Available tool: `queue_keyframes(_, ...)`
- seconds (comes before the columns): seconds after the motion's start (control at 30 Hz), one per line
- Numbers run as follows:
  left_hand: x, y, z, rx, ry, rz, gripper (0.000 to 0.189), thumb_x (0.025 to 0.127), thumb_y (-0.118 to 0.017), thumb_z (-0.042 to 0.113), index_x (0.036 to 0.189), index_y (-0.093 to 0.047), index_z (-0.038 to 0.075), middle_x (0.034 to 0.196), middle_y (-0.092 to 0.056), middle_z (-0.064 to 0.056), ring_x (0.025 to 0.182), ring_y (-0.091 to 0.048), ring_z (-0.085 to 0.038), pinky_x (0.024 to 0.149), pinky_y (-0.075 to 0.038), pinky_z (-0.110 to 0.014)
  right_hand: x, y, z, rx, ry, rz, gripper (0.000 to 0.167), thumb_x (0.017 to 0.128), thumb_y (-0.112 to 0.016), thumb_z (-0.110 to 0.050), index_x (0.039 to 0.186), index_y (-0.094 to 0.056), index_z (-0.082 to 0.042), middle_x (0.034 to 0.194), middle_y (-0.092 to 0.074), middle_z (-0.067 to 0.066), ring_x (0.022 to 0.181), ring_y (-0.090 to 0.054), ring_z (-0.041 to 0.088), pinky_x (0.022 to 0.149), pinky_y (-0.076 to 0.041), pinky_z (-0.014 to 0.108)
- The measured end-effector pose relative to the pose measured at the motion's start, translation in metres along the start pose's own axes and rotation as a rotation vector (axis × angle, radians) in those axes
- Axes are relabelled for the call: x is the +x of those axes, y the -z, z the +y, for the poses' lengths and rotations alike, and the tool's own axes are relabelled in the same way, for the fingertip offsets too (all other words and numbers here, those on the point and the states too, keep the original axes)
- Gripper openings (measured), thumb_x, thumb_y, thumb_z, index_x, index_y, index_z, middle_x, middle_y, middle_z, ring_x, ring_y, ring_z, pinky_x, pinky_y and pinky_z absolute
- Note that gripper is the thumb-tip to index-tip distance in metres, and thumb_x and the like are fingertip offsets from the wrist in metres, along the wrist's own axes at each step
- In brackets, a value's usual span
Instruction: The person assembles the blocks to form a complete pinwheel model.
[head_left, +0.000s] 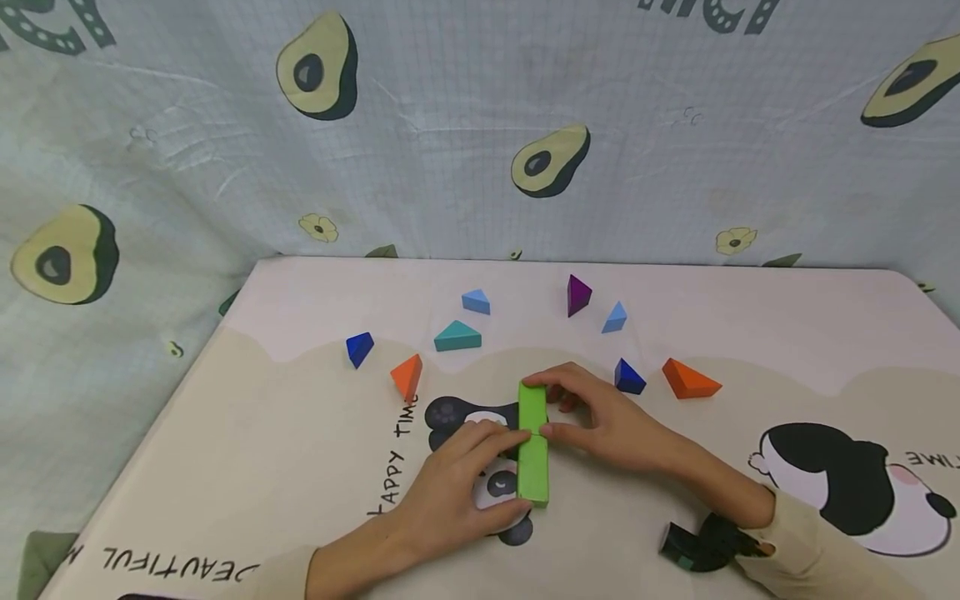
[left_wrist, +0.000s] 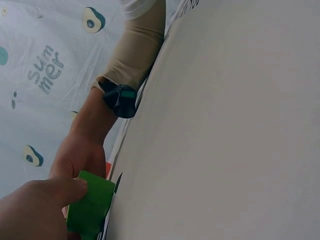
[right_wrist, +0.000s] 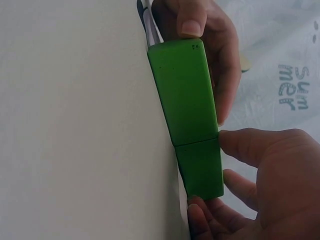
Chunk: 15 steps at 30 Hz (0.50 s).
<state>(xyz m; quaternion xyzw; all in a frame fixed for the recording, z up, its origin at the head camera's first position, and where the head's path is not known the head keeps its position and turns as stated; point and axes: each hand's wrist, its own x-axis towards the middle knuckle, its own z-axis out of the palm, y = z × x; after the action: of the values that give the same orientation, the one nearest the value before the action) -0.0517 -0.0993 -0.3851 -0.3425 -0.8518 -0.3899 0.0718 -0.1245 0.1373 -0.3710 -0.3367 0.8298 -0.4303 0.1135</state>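
Observation:
Two green blocks lie end to end on the table in the head view, a near block (head_left: pixel 533 475) and a far block (head_left: pixel 532 406), their ends meeting. My left hand (head_left: pixel 452 483) holds the near block, thumb at its near end and a fingertip by the seam. With the index finger at the far end and the thumb beside the seam, my right hand (head_left: pixel 603 419) grips the far block. The right wrist view shows the thin seam between the near block (right_wrist: pixel 187 92) and the far block (right_wrist: pixel 202 170).
Beyond the hands lie small prisms: orange (head_left: pixel 407 377), teal (head_left: pixel 457 337), light blue (head_left: pixel 476 302), dark blue (head_left: pixel 359 348) and purple (head_left: pixel 578 296). Right of them are another light blue (head_left: pixel 615 318), dark blue (head_left: pixel 628 377) and orange prism (head_left: pixel 687 380). An avocado-print sheet (head_left: pixel 435 192) hangs behind the table (head_left: pixel 300 433).

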Motion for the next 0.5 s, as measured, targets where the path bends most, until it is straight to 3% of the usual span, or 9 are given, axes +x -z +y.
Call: queue_keyframes(0.5, 0.0011, 0.0016, 0.001, -0.026, 0.067, -0.037, 0.061, 0.079, -0.079, 0.032, 0.132, -0.054, 0.015, 0.125, -0.051, 0.007, 0.116, -0.044, -0.01, 0.096, -0.041, -0.031, 0.0006, -0.0004, 0.0008, 0.019, 0.016, 0.002, 0.047, 0.09, -0.068, -0.028, 0.134, -0.051, -0.026, 0.116, -0.052, -0.01, 0.101, -0.05, 0.012, 0.088, -0.044, 0.029)
